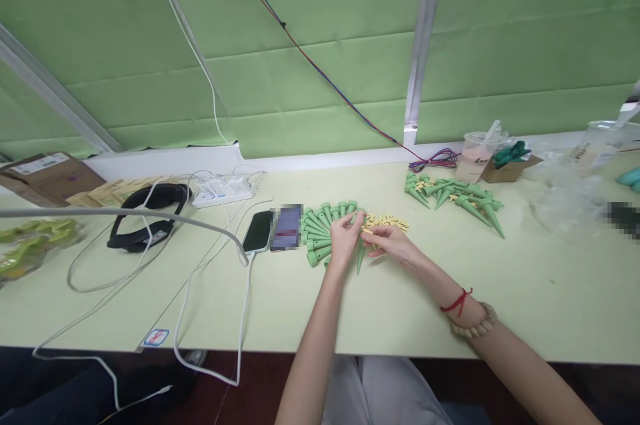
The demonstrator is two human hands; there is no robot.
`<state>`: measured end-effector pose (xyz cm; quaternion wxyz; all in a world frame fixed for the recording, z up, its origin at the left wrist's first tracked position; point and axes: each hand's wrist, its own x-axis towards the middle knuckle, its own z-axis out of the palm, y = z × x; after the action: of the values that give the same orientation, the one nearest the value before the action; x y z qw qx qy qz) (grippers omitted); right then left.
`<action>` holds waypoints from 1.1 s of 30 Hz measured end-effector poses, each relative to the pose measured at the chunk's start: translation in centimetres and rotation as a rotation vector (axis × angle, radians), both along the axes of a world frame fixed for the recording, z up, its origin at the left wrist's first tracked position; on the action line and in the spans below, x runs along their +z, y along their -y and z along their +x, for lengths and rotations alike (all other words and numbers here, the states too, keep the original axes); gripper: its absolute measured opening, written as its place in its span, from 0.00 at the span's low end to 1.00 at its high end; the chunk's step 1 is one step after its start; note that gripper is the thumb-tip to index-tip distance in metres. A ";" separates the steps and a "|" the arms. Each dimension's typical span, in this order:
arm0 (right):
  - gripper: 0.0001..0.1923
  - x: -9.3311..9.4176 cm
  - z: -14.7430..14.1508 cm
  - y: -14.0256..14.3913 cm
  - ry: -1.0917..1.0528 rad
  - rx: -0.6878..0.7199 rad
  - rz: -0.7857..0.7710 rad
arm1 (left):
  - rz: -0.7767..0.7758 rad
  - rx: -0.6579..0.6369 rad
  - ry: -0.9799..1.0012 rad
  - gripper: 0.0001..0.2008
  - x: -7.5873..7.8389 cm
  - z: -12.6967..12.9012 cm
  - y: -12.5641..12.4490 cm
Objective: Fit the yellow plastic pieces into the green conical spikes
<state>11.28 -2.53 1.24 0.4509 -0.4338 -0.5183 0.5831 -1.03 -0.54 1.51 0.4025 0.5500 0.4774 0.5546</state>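
Note:
My left hand (345, 233) grips the wide end of a green plastic cone spike (359, 258), whose tip points down toward me. My right hand (391, 241) meets it from the right, fingertips pinched on a small yellow piece at the spike's top. A fan of green spikes (319, 228) lies on the table just left of my hands. A small heap of yellow pieces (387, 221) sits right behind my right hand.
Pale green table (400, 305). Two phones (274, 229) lie left of the spikes, with white cables, a power strip (223, 191) and a black headset (149, 215) further left. A second pile of green spikes (457, 198), a plastic cup (477, 155) and clear bags lie at the right. Cardboard boxes stand far left.

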 end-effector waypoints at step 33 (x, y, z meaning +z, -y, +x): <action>0.13 0.1 0.3 -0.3 -0.504 0.285 -0.458 | -0.040 -0.113 0.076 0.26 0.2 -0.7 -0.1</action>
<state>11.62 -2.18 1.34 0.3700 -0.2897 -0.3020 0.8294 -1.72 -0.48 1.74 0.4620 0.5464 0.4409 0.5418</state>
